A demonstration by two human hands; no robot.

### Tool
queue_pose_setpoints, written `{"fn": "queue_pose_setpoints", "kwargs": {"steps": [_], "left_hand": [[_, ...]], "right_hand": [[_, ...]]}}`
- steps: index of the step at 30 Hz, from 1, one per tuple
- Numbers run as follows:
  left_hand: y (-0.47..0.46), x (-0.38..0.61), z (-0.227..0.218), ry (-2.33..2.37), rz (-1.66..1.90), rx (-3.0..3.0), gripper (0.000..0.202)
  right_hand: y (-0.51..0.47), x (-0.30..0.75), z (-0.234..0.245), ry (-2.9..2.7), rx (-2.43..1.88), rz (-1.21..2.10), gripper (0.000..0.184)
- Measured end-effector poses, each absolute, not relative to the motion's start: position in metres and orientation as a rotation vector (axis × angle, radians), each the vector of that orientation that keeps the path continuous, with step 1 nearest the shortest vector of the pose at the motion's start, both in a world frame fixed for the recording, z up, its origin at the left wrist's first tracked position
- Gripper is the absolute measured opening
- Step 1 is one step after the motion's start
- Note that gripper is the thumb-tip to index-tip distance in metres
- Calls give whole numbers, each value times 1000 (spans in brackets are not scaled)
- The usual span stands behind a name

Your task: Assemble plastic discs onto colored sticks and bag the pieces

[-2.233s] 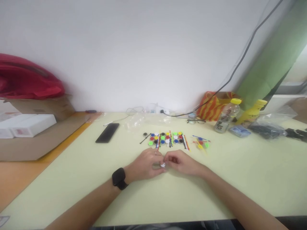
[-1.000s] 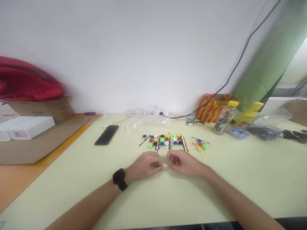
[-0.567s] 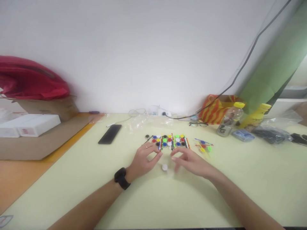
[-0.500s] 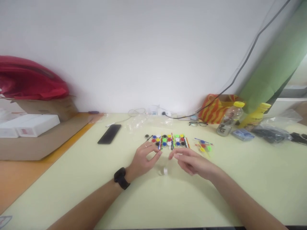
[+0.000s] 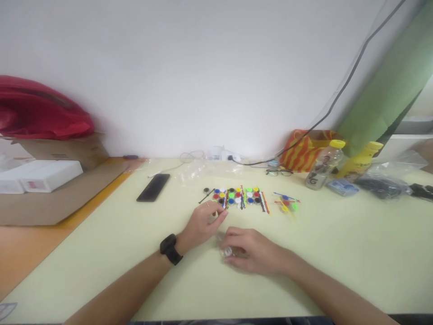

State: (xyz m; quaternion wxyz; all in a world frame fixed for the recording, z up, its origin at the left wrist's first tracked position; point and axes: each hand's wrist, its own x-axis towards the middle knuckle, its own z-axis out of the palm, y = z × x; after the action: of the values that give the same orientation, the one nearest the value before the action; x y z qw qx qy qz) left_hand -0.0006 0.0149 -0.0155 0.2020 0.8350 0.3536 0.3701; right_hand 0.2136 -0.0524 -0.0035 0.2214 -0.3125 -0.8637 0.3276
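Note:
My left hand (image 5: 204, 223), with a ring and a black watch, is held in a pinch in front of the coloured pieces; anything between its fingertips is too small to make out. My right hand (image 5: 252, 250) curls its fingers and thumb round a small clear object with a white part (image 5: 228, 251) on the table. Beyond the hands stand rows of small round discs (image 5: 250, 195) in several colours, with thin arrow-shaped strips (image 5: 264, 203) lying among them. To their right is a loose group of discs with coloured arrows (image 5: 286, 202).
A black phone (image 5: 153, 188) lies on the left. At the back are glasses (image 5: 279, 172) and a striped bag (image 5: 297, 151). Bottles (image 5: 323, 167), a blue packet (image 5: 343, 187) and plastic bags (image 5: 382, 183) stand right. Cardboard (image 5: 61, 198) with white boxes (image 5: 50, 176) occupies the left.
My right hand has come down and toward me, closing round the small clear object. My left hand keeps its pinch, almost still.

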Motion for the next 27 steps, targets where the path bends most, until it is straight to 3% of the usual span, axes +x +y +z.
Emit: {"fn": "queue_pose_setpoints", "kwargs": {"steps": [10,19,27], "left_hand": [[9,1,-6,797,698,2299,17],[14,1,-16,816,699,2293,17],[15,0,-18,799,780,2332,14]], "right_hand": [[-26,227,-24,-2222,-906,512,16],[-25,225,-24,-2143,-882,543,18],[-19,239,-18,-2170,-1126,594,6]]}}
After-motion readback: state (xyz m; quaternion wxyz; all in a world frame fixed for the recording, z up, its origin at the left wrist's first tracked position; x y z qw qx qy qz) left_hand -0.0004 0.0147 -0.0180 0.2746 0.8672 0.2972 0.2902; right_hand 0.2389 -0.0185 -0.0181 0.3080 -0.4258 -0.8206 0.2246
